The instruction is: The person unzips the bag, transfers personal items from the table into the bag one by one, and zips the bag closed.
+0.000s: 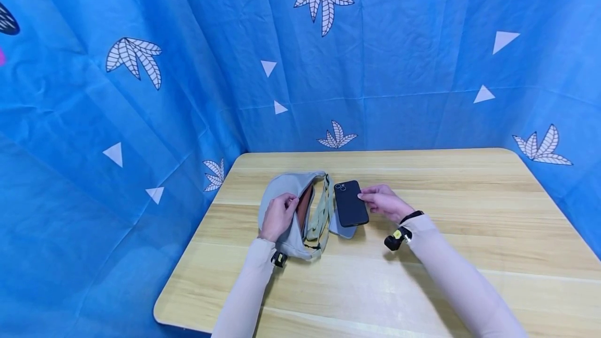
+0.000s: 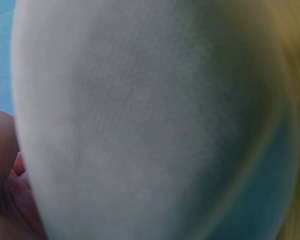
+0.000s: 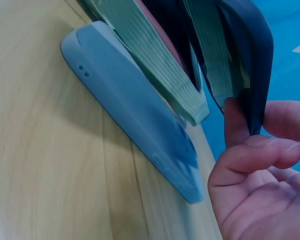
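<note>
A grey waist bag [image 1: 287,186] lies on the table with its mouth open, showing a brown lining [image 1: 303,206]. My left hand [image 1: 278,217] pinches the edge of that mouth. In the left wrist view the blurred grey bag [image 2: 125,115] hides most of the hand; only some fingers [image 2: 2,155] show at the left. My right hand [image 1: 386,202] holds a black phone [image 1: 351,205] between thumb and fingers by its side edge, camera side up and raised off the table. Partly beneath it, a light blue phone [image 3: 130,100] lies on the wood beside the bag's strap.
The pale green strap [image 1: 321,215] of the bag runs along its right side, between bag and phones. Everything lies on a wood-grain table [image 1: 451,181] with rounded corners. Blue patterned cloth [image 1: 404,67] hangs behind the table and at its sides.
</note>
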`<control>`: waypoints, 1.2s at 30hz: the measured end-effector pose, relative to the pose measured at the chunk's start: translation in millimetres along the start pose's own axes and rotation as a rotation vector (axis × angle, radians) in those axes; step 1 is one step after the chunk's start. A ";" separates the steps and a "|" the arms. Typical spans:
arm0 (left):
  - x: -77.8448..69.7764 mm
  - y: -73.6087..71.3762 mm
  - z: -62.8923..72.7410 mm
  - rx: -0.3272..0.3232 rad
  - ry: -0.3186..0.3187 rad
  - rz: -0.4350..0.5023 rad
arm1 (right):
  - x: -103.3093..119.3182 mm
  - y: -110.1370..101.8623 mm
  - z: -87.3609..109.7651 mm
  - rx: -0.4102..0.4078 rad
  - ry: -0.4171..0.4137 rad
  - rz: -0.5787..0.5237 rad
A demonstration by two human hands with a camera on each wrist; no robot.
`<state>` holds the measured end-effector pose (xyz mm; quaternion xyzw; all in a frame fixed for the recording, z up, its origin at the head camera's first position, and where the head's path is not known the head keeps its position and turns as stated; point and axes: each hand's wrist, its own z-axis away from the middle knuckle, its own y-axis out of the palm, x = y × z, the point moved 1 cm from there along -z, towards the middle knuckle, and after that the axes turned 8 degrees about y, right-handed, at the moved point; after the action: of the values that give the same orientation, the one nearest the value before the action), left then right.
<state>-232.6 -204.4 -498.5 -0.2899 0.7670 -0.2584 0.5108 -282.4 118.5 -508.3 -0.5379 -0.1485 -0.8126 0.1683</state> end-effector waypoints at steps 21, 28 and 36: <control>-0.1 -1.2 -1.8 -0.002 0.012 -0.005 | 6.6 42.2 -12.6 0.051 0.015 0.012; 1.1 -1.7 -2.4 0.000 0.008 -0.006 | 6.7 53.1 -20.5 0.035 0.049 0.010; 0.4 -2.2 -3.2 0.002 0.012 -0.016 | 10.3 68.6 -28.9 0.047 0.057 -0.015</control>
<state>-235.4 -205.9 -496.1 -0.2938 0.7675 -0.2648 0.5045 -280.2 43.5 -505.6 -0.5094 -0.1667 -0.8250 0.1790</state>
